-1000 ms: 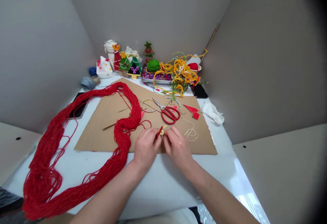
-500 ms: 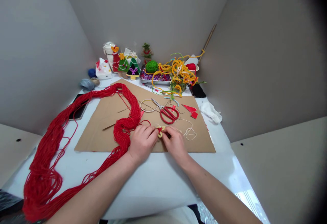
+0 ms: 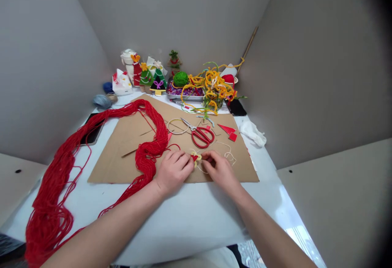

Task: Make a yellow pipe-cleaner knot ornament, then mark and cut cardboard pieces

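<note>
My left hand (image 3: pixel 173 169) rests on the brown cardboard sheet (image 3: pixel 128 137), fingers pinched on a small red and yellow piece (image 3: pixel 195 158). My right hand (image 3: pixel 219 169) sits just to its right, fingers closed on a cream string (image 3: pixel 228 156) that runs from that piece. A big skein of red yarn (image 3: pixel 92 137) lies beside my left hand and trails off to the near left. Red-handled scissors (image 3: pixel 200 135) lie just beyond both hands.
A thin ring (image 3: pixel 177 126) and red felt scraps (image 3: pixel 229 132) lie on the cardboard. At the back stand felt tree figures (image 3: pixel 151 78), a metal tray (image 3: pixel 183 91) with a green yarn ball, and tangled orange cord (image 3: pixel 214 88). A white cloth (image 3: pixel 252 132) and dark phones (image 3: pixel 92 133) flank the sheet.
My hands have moved slightly apart. The right hand has drawn to the right with the cream string while the left stays pinched on the small piece.
</note>
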